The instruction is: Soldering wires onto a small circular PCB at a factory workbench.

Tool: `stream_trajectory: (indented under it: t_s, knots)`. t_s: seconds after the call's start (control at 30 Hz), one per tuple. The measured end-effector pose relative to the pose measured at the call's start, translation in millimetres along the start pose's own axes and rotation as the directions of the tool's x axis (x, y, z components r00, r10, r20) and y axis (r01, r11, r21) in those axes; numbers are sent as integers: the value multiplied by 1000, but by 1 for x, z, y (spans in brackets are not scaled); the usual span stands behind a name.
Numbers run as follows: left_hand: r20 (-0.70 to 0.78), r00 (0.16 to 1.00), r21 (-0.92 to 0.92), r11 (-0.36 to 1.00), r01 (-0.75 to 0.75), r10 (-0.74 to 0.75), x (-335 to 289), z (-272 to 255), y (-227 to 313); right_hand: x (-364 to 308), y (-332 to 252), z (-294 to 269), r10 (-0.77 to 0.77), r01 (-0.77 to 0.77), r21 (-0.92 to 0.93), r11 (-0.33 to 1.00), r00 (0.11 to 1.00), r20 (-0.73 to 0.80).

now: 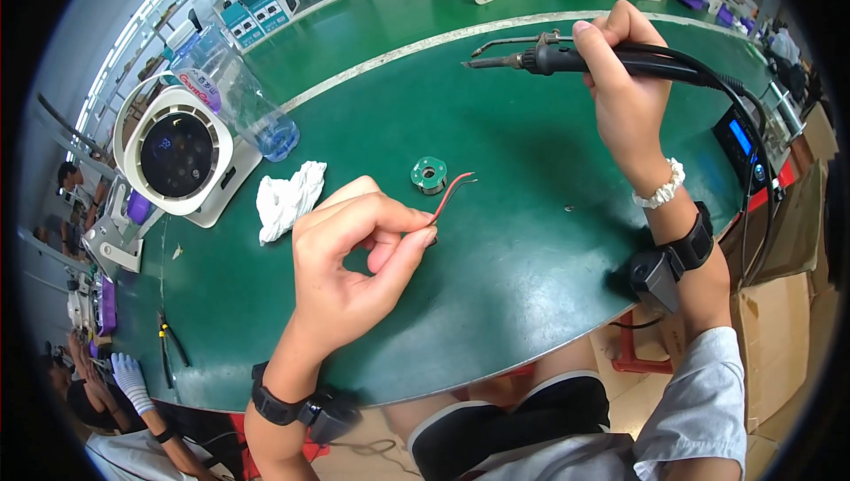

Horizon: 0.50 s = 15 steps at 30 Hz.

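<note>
My left hand [354, 255] is closed in a pinch over the middle of the green table. Between its thumb and forefinger are red and black wires [452, 193], their bared ends pointing up and to the right. What the wires lead to is hidden by my fingers. Just beyond the fingertips lies a small round part with a green top and a hole in its middle [429, 175]. My right hand [624, 74], raised at the upper right, grips a black soldering iron [558, 60] with a thin metal tube above its tip. The tip points left, apart from the wires.
A white device with a round dark display [177, 155], a clear plastic bottle [257, 118] and a crumpled white tissue [290, 201] stand at left. Yellow-and-black pliers [168, 344] lie at the near left. A station with a blue screen [739, 140] sits right, its cables hanging nearby.
</note>
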<state>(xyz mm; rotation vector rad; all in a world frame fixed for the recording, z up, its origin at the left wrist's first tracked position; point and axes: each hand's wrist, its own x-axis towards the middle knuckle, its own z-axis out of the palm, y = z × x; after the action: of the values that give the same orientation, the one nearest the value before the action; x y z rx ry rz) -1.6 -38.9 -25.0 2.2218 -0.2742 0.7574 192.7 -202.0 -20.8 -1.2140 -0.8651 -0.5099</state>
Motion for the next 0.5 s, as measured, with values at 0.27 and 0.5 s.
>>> stream_trajectory:
  t_s: [0.27,0.5]
  knots:
    - [-39,997,35,997,-62,63,0,0,2,0,-2,1,17,-17,0,1000,1000,-24]
    - [-23,997,92,994,-67,69,2,-2,2,1,-1,1,24,-25,-20,999,1000,-20]
